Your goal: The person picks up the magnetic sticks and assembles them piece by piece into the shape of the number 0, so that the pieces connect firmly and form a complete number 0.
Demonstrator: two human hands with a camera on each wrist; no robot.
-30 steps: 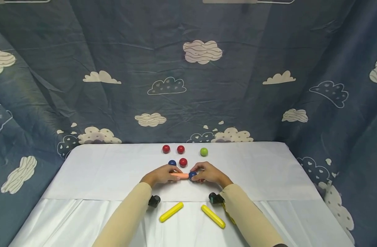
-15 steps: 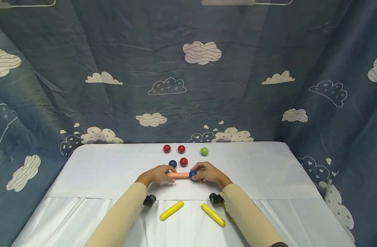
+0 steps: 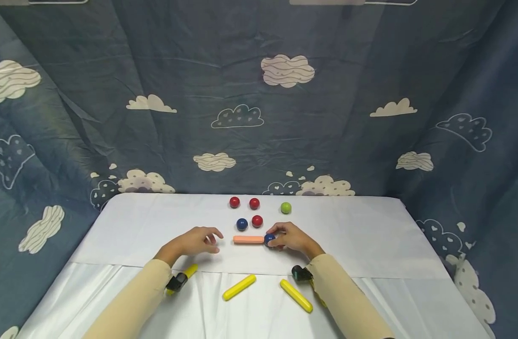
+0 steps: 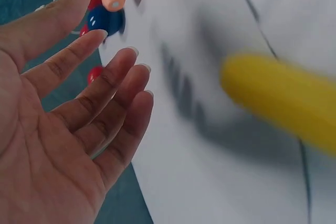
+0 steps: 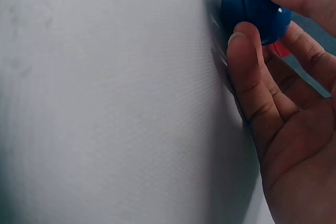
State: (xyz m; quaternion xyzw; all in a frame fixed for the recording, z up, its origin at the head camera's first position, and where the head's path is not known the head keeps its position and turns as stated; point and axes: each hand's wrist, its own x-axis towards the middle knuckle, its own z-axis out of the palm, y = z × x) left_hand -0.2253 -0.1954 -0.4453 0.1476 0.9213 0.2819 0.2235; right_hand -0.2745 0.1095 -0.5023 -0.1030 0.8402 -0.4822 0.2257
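Note:
My right hand pinches a blue ball between thumb and fingers, low over the white cloth. The ball sits at the right end of an orange stick, which lies crosswise on the table. Left of that stick, my left hand is held apart from it, fingers loosely spread and palm bare in the left wrist view. Just behind the stick are a second blue ball and a red ball.
Two more red balls and a green ball stand near the table's back edge. Several yellow sticks lie at the front, one partly under the left wrist and another mostly hidden by the right sleeve. A cloud-patterned curtain hangs behind.
My left hand has let go of the orange stick and moved left, away from it, uncovering the blue ball behind. The right hand still holds its blue ball in about the same place.

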